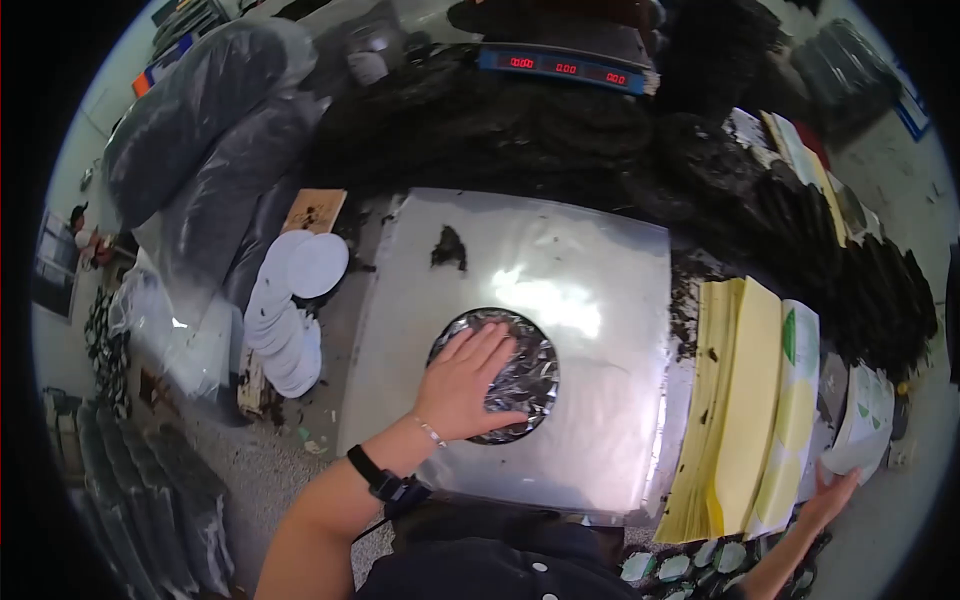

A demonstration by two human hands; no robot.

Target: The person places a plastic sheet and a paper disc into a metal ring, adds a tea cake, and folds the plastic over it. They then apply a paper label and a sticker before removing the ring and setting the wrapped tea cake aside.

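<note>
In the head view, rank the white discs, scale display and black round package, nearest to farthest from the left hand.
1. Black round package: directly under the left hand.
2. White discs: left of the metal sheet.
3. Scale display: far side, beyond the sheet.

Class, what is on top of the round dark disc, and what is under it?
The left hand rests spread on the disc, covering part of its top. The metal sheet shows around it; what lies directly beneath is covered.
</note>
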